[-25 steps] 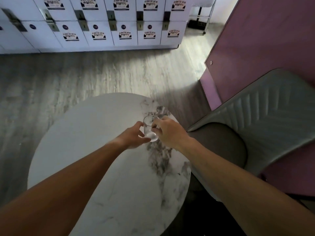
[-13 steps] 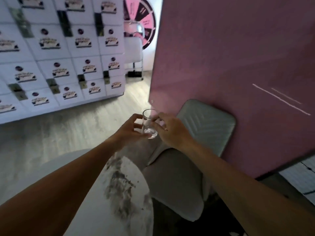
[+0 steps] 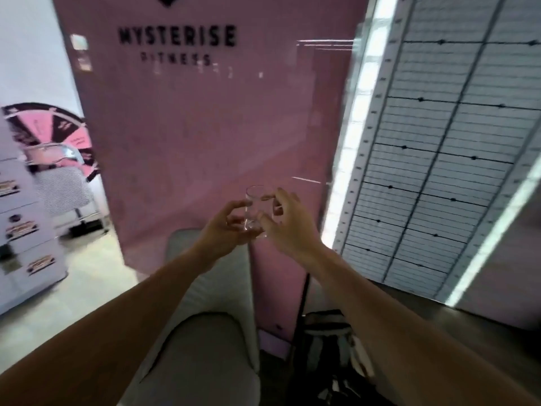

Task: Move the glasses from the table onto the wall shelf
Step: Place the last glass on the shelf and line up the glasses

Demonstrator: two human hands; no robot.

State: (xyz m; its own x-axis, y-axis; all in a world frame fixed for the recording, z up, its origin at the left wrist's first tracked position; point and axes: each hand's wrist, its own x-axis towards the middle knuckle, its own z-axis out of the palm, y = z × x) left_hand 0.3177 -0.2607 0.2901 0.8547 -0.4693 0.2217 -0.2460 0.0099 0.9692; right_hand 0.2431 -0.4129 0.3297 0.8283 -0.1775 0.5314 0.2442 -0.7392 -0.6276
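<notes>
Clear, smooth-walled cylindrical drinking glass point(image 3: 255, 210) is up in the air, upright, in front of the glossy pink wall panel point(image 3: 205, 136) with black "MYSTERISE" lettering; looks empty, though blur makes that hard to confirm. Held between both hands. Left hand point(image 3: 227, 227): fingers curled round the glass's left side and base, thumb near the upper wall. Right hand point(image 3: 288, 222): fingers half spread, fingertips point(image 3: 270, 197) touching near the rim and right side, a loose pinch rather than a full wrap.

Head view, rest of scene: padded grey chair point(image 3: 202, 347) with stitched backrest sits below the forearms, against the pink panel. Far left, white locker fronts point(image 3: 20, 230) with small labels, plus a round pink-and-black segmented wheel point(image 3: 55, 127) on the white wall. Right side, white panel with black grid lines point(image 3: 439, 156), tilted in frame, bright light strip along its left edge. Dark bag point(image 3: 330, 353) on the floor beside the chair, details too blurred to tell.
</notes>
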